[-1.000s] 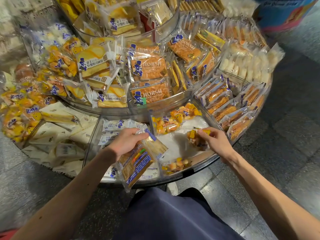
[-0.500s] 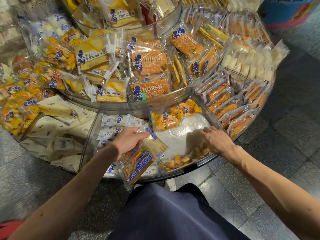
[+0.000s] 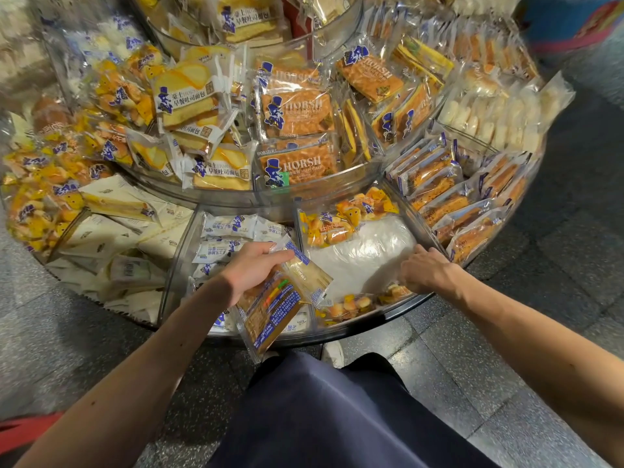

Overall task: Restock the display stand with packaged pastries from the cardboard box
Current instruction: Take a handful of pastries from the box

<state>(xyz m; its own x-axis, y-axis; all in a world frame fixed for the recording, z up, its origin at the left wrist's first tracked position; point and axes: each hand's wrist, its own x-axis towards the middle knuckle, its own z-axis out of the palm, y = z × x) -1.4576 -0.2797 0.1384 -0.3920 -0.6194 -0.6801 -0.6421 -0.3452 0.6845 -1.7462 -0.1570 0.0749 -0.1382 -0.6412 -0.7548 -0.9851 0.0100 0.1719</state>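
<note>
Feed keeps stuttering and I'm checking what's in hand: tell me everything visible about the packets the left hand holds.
The packets look like two flat, clear plastic wrappers, fanned and tilted, with golden-brown cake inside, blue panels of white print and a green-and-orange strip. The left hand holds them from above by their upper ends. Their lower ends hang past the front rim of the stand, above the white-and-blue packs.

the front cake pack (image 3: 300,165) reads "horsh" above a smaller line ending "cake". the rear cake pack (image 3: 297,109) just behind it and a tilted cake pack (image 3: 371,76) behind and right of it also read "horsh". toast packs (image 3: 189,99) left of it carry "早餐吐司面包". blue print on the held pack (image 3: 273,309) in the left hand (image 3: 251,268) is too small to read.
</note>
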